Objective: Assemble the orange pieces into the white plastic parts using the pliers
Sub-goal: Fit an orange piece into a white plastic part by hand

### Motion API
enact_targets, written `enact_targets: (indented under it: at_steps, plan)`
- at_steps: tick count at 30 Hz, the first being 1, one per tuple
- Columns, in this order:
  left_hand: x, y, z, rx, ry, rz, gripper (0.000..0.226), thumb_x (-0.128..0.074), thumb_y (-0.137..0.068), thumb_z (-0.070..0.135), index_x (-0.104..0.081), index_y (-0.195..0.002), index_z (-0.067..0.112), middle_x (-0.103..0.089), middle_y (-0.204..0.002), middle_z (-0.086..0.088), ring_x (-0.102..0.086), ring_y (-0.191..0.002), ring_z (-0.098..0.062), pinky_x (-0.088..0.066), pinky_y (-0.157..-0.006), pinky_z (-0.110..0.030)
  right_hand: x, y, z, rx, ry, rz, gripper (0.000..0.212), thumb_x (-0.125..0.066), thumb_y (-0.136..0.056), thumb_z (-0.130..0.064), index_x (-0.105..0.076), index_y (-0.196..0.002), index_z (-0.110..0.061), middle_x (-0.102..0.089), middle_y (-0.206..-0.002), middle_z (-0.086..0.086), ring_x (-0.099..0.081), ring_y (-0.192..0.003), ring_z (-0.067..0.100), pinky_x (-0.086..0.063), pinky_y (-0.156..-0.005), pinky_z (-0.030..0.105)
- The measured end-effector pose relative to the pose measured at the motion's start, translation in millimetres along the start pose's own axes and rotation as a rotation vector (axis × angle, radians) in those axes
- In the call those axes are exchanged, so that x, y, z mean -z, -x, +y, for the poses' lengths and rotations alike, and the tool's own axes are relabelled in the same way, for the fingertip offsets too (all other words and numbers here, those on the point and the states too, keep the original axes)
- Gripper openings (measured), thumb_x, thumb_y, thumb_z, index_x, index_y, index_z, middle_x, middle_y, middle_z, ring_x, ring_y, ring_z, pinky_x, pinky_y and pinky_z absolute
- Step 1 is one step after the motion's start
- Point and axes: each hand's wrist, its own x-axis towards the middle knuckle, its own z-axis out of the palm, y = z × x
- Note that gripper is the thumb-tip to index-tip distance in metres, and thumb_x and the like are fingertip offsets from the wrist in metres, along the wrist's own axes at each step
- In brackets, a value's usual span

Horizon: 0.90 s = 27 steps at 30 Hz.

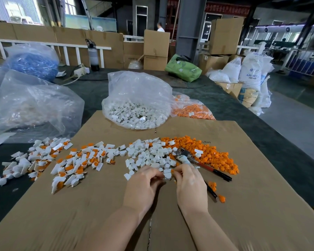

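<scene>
Flattened brown cardboard [243, 205] covers the near part of our dark worktable, with a factory hall of boxes and sacks behind it. On the cardboard we see the pliers [198, 162] lying just right of centre, their long axis running diagonally: the metal head points up and to the left, into the loose white plastic parts [149, 154], while the red-and-black handles trail down and to the right, beside the heap of orange pieces [212, 151]. One handle disappears behind our right hand. Further left lies a scatter of white parts already fitted with orange [80, 162].

Our left hand [143, 185] and right hand [190, 183] meet just below the white pile. Both have their fingers curled inward, fingertips nearly touching each other. Together they pinch a small white part [168, 175] between them; a speck of orange shows at the right hand's fingertips, though we cannot tell whether it is held. Neither hand grips the pliers.

Beyond the cardboard sit a clear bag of white parts [136, 109] and, touching its right side, a bag of orange pieces [190, 108].
</scene>
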Motion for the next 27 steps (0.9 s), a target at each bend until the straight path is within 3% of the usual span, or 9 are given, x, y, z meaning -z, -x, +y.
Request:
enact_targets:
  at_steps: [6, 11, 15, 17, 20, 24, 27]
  plan:
    - [-1.8, 0.1, -1.4, 0.034, 0.029, -0.032, 0.008, -0.068, -0.085, 0.024, -0.073, -0.090, 0.021, -0.059, -0.089, 0.016, -0.054, -0.084, 0.001, -0.034, -0.074, 0.001, 2.5, 0.8, -2.9, 0.090, -0.063, 0.010, 0.010, -0.058, -0.090, -0.004, -0.065, -0.094, -0.010, -0.064, -0.088, -0.003, -0.056, -0.085, 0.013, -0.043, -0.073, 0.022]
    - [-1.8, -0.5, -5.5, 0.135, 0.084, 0.001, 0.031, -0.070, -0.083, 0.018, -0.065, -0.113, 0.023, -0.055, -0.086, 0.019, -0.051, -0.079, 0.008, -0.033, -0.071, 0.004, 6.2, -0.5, -3.9, 0.087, -0.148, -0.009, 0.017, -0.061, -0.088, -0.003, -0.069, -0.103, -0.007, -0.068, -0.097, 0.001, -0.060, -0.095, 0.015, -0.044, -0.084, 0.021]
    - [-1.7, -2.0, -4.2, 0.174, 0.130, -0.026, 0.007, -0.068, -0.084, 0.021, -0.065, -0.086, 0.027, -0.061, -0.078, 0.012, -0.056, -0.074, 0.000, -0.036, -0.065, -0.003, 8.5, -0.7, -4.0, 0.013, -0.246, -0.021, 0.012, -0.062, -0.089, -0.010, -0.070, -0.098, -0.011, -0.068, -0.093, -0.005, -0.060, -0.092, 0.008, -0.044, -0.083, 0.017]
    - [-1.3, -2.1, -4.1, 0.215, 0.230, -0.008, 0.015, -0.066, -0.086, 0.021, -0.061, -0.076, 0.030, -0.064, -0.073, 0.011, -0.057, -0.071, 0.005, -0.038, -0.062, -0.004, 9.1, -0.2, -4.6, 0.046, -0.237, -0.019, 0.006, -0.064, -0.088, -0.011, -0.070, -0.090, -0.013, -0.067, -0.086, -0.007, -0.060, -0.084, 0.006, -0.042, -0.075, 0.010]
    - [-0.9, -1.5, -3.7, 0.267, 0.337, -0.010, 0.015, -0.061, -0.090, 0.022, -0.061, -0.076, 0.028, -0.066, -0.071, 0.008, -0.059, -0.068, 0.002, -0.040, -0.060, -0.006, 8.0, 0.1, -4.6, 0.092, -0.176, -0.047, 0.006, -0.066, -0.087, -0.018, -0.068, -0.084, -0.012, -0.066, -0.080, -0.007, -0.058, -0.078, 0.007, -0.037, -0.068, 0.006]
    - [-1.5, -2.5, -5.8, 0.306, 0.388, -0.007, 0.013, -0.059, -0.091, 0.018, -0.061, -0.081, 0.025, -0.068, -0.075, 0.004, -0.064, -0.075, -0.011, -0.045, -0.065, -0.013, 6.6, 0.3, -5.3, 0.172, -0.103, -0.027, 0.013, -0.070, -0.084, -0.016, -0.064, -0.074, -0.010, -0.063, -0.070, -0.003, -0.056, -0.067, 0.013, -0.045, -0.061, 0.021]
    - [-0.8, -2.1, -5.0, 0.286, 0.366, -0.024, 0.012, -0.060, -0.090, 0.019, -0.061, -0.080, 0.026, -0.068, -0.076, 0.004, -0.064, -0.075, -0.010, -0.046, -0.066, -0.014, 6.7, 0.8, -6.2, 0.211, -0.075, -0.003, 0.019, -0.073, -0.080, -0.011, -0.059, -0.066, -0.010, -0.057, -0.062, -0.002, -0.053, -0.059, 0.015, -0.046, -0.052, 0.030]
